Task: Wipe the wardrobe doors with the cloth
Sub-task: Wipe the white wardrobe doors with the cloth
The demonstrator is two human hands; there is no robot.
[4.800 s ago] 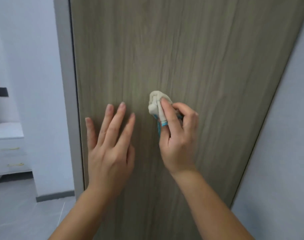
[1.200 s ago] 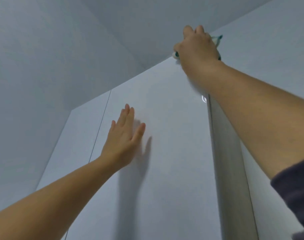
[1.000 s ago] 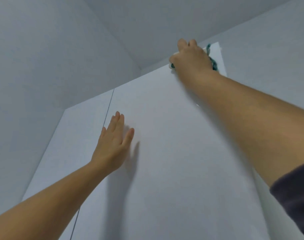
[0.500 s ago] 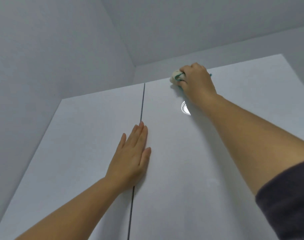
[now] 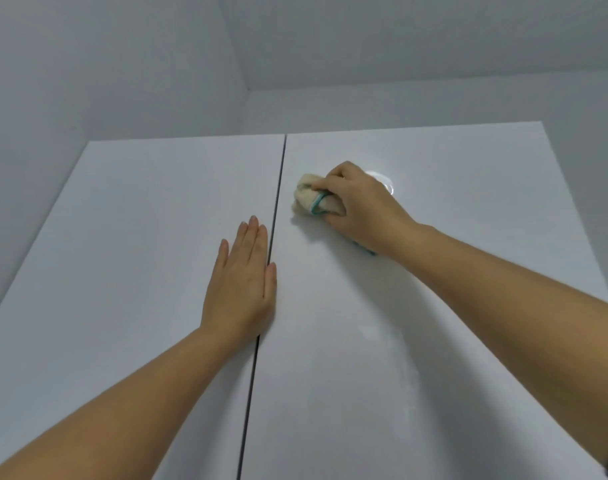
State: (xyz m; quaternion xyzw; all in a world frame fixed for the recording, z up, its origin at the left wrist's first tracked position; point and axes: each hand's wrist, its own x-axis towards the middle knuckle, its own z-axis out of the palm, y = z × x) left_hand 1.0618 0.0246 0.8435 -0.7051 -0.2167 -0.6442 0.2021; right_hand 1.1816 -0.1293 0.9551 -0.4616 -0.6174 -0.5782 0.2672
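The left hand [image 5: 241, 282] stays flat, fingers straight and together, on the left door [image 5: 122, 271] just beside the seam [image 5: 278, 202]. Farther up, the right hand [image 5: 358, 206] has come down from the top edge of the right door [image 5: 451, 289], so the wiping probably now goes downward. Its curled fingers grip the cloth [image 5: 307, 199], a cream bunch with teal edging, pressed on this door near the seam.
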